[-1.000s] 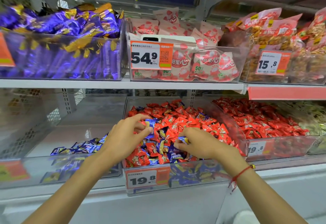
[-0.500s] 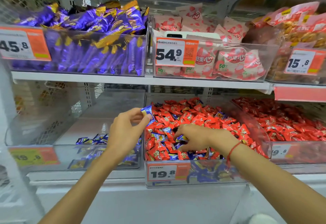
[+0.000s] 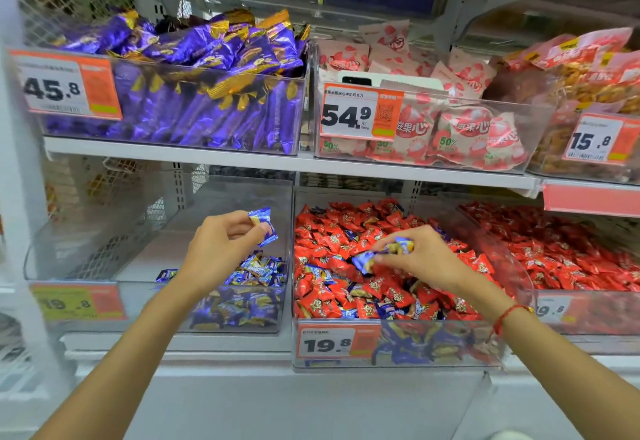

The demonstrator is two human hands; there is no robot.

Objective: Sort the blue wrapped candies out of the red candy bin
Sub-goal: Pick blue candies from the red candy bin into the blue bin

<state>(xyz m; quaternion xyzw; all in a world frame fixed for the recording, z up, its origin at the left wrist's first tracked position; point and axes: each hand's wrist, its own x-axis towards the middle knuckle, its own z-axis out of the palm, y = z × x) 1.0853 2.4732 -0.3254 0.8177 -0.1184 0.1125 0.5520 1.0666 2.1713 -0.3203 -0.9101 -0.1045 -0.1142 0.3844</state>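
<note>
The left hand (image 3: 221, 249) pinches one blue candy (image 3: 264, 225) between thumb and fingertips and holds it up over the left bin (image 3: 62, 266), above a small heap of blue candies (image 3: 256, 271) lying at that bin's front right corner. The right hand (image 3: 426, 259) is over the red bin (image 3: 398, 346), fingers curled round blue candies (image 3: 363, 261) — one pokes out toward the left, another shows yellow and blue at the knuckles; how many it holds I cannot tell. A red string (image 3: 509, 315) circles the right wrist.

The red bin is heaped with red candies (image 3: 346, 228), and blue ones are mixed in among them — more blue wrappers press against its clear front wall beside the 19.8 price tag (image 3: 327, 344). To its right stands another bin of red candies (image 3: 568, 252). On the shelf above sit purple packs (image 3: 207, 58) tagged 45.8, pink bags (image 3: 460, 127) tagged 54.9, and snack bags (image 3: 595, 72) tagged 15.8.
</note>
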